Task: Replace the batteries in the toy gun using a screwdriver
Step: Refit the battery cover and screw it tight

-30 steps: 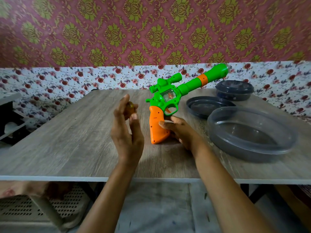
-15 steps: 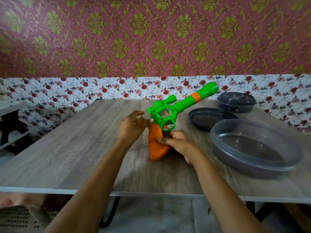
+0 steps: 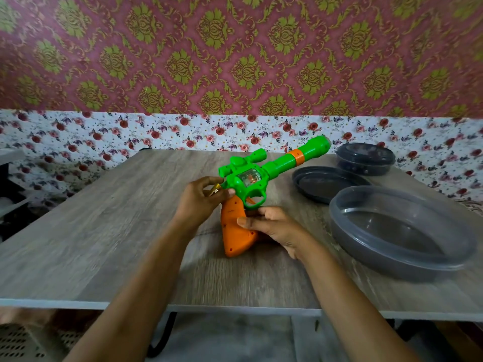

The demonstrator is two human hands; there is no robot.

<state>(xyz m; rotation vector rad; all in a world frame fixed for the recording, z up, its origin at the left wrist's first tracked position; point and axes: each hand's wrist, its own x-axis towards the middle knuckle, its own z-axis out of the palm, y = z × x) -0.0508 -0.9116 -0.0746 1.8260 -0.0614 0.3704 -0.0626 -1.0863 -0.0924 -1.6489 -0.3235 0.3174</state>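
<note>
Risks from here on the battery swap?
1. The toy gun stands on the butt of its orange grip, barrel slanting up; only the right hand steadies it, so a sideways push could tip it.
2. The left hand pinches a small yellow item at the gun's rear; mostly hidden, it may slip or drop.

the plastic toy gun (image 3: 251, 176) was bright green along its body, scope and barrel, with an orange grip (image 3: 232, 231), an orange band (image 3: 296, 156) near the muzzle and a clear window on its side. a small shiny gold piece (image 3: 215, 190) showed beside it. the wooden table (image 3: 104, 231) was pale grey with streaky grain. the round plastic dishes (image 3: 379, 262) were smoky dark grey. the upper wallpaper (image 3: 235, 61) was maroon with olive-gold damask medallions; the lower wallpaper strip (image 3: 183, 131) was white, dotted with red and purple flowers.
</note>
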